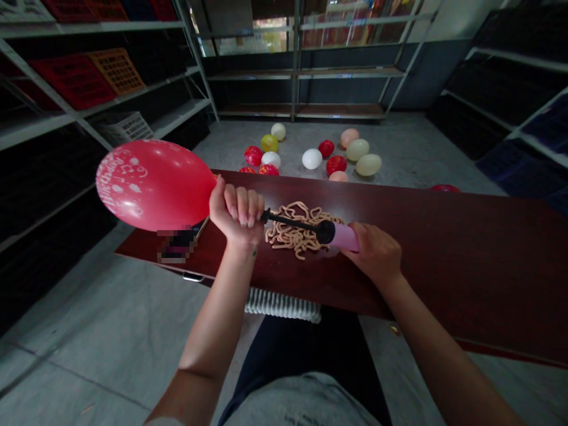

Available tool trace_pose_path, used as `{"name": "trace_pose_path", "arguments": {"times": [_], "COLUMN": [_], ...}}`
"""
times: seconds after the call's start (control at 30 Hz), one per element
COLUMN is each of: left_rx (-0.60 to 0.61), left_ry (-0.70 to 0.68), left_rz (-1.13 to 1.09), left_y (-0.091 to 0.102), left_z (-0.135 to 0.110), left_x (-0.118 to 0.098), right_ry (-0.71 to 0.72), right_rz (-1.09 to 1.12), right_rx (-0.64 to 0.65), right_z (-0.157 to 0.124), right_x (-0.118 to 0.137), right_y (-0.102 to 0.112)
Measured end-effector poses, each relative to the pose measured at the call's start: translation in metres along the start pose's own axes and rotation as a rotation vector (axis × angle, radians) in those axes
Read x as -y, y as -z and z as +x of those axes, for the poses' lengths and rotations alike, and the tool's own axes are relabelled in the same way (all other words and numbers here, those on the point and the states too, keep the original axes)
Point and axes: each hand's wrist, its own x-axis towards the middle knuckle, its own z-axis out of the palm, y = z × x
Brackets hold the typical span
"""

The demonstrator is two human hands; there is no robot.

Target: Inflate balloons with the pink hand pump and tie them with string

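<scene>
A large inflated red balloon (pixel 155 184) with white printing sits at the left, its neck end at my left hand (pixel 237 207). That hand is closed around the end of a balloon pump, by the balloon's neck; the nozzle is hidden in the fingers. From there the pump's black rod (pixel 293 222) runs right into a black collar and a pink barrel (pixel 345 237). My right hand (pixel 377 251) is wrapped round the barrel. Beneath the rod, a pile of beige, uninflated long balloons (pixel 297 236) lies on the dark red table (pixel 465 254).
Several inflated balloons (pixel 312 158) in white, red, yellow and peach lie on the floor behind the table. A partly pixelated dark object (pixel 177 244) rests at the table's left end. Metal shelves (pixel 295 74) stand behind, with crate-filled racks at both sides.
</scene>
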Motion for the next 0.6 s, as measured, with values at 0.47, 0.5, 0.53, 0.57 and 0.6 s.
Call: {"name": "trace_pose_path", "arguments": {"times": [0.47, 0.5, 0.53, 0.57, 0.6], "left_rx": [-0.026, -0.022, -0.016, -0.01, -0.004], "left_ry": [0.034, 0.059, 0.091, 0.126, 0.158], "left_rz": [0.081, 0.079, 0.081, 0.084, 0.087], "left_y": [-0.059, -0.062, -0.065, -0.068, -0.07], "left_z": [-0.009, -0.012, -0.016, -0.019, -0.022], "left_x": [0.065, 0.075, 0.086, 0.096, 0.106], "right_ry": [-0.266, -0.275, -0.285, -0.295, -0.308], "right_rz": [0.092, 0.1, 0.105, 0.109, 0.113], "right_rx": [-0.012, -0.018, -0.023, -0.025, -0.024], "right_z": [-0.009, -0.008, -0.008, -0.008, -0.008], "right_x": [-0.015, -0.015, -0.015, -0.015, -0.016], "right_y": [-0.007, -0.007, -0.007, -0.007, -0.007]}}
